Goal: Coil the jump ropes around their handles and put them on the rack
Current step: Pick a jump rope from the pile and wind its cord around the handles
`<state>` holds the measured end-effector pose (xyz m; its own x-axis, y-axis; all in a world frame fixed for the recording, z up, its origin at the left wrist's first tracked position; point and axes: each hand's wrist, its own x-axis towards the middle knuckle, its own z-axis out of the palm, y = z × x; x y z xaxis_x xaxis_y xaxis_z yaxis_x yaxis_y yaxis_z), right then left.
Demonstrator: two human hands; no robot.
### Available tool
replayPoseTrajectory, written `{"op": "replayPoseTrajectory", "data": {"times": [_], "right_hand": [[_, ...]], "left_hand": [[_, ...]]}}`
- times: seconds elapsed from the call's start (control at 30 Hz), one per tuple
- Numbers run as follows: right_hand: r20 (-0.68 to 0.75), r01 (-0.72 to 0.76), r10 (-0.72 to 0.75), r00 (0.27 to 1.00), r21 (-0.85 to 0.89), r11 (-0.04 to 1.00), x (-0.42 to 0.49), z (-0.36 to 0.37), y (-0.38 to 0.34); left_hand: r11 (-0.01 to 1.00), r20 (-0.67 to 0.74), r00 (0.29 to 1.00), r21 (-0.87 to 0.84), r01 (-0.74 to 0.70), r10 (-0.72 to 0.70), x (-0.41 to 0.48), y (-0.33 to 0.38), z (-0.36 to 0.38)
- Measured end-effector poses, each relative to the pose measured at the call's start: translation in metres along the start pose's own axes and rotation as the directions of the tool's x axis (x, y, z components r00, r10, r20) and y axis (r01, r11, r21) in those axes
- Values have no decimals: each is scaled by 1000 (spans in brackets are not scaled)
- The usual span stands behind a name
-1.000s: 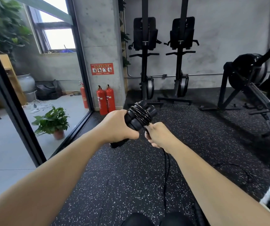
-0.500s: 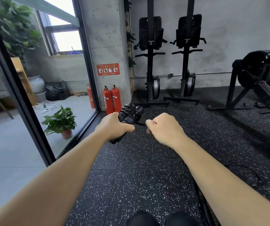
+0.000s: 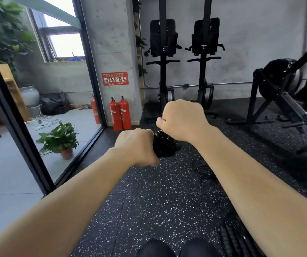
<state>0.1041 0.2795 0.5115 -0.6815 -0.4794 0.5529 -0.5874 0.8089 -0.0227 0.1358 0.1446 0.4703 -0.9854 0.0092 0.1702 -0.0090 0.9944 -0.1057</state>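
Observation:
A black jump rope [image 3: 164,145] has its cord wound in tight coils around its paired handles. My left hand [image 3: 136,145] grips the near end of those handles, just left of the coils. My right hand [image 3: 182,119] is curled into a fist right above and behind the coiled part, holding the cord; the stretch of cord in its fingers is hidden under the hand. A second loose black cord [image 3: 202,171] lies in loops on the speckled rubber floor [image 3: 158,201], below my right forearm.
Two red fire extinguishers [image 3: 121,115] stand by the concrete pillar. A potted plant [image 3: 61,140] sits behind the glass wall on the left. Two upright black machines [image 3: 164,71] line the back wall, and a rowing machine [image 3: 288,101] fills the right side.
My right hand has swung up and over the handles, from beside the coils to above them. The bundle in my left hand has tipped lower. The hanging length of cord is no longer seen.

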Motion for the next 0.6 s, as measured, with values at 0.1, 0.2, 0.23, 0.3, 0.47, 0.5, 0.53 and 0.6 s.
{"op": "replayPoseTrajectory", "data": {"times": [0.1, 0.2, 0.23, 0.3, 0.47, 0.5, 0.53, 0.6], "right_hand": [[61, 97, -97, 993, -2, 995, 3, 1, 1], [77, 119, -118, 990, -15, 993, 3, 5, 8], [81, 109, -107, 991, -12, 994, 4, 7, 13], [113, 68, -70, 991, 24, 997, 4, 12, 22], [264, -80, 20, 964, 216, 973, 1, 24, 35], [304, -119, 27, 952, 287, 950, 0, 26, 37], [344, -158, 18, 939, 383, 910, -1, 29, 37], [398, -243, -3, 917, 565, 789, -2, 34, 40]], "left_hand": [[983, 19, 991, 124, -135, 134, -4, 7, -4], [948, 23, 966, 191, -256, 256, -8, 10, -5], [933, 15, 956, 212, -289, 293, -10, 10, -4], [908, -8, 935, 238, -343, 355, -13, 8, -3], [875, -83, 884, 206, -437, 461, -18, 2, -2], [875, -97, 878, 184, -447, 469, -18, 2, -3], [876, -109, 874, 159, -455, 473, -18, 2, -3], [879, -127, 870, 77, -471, 477, -18, 1, -2]]}}
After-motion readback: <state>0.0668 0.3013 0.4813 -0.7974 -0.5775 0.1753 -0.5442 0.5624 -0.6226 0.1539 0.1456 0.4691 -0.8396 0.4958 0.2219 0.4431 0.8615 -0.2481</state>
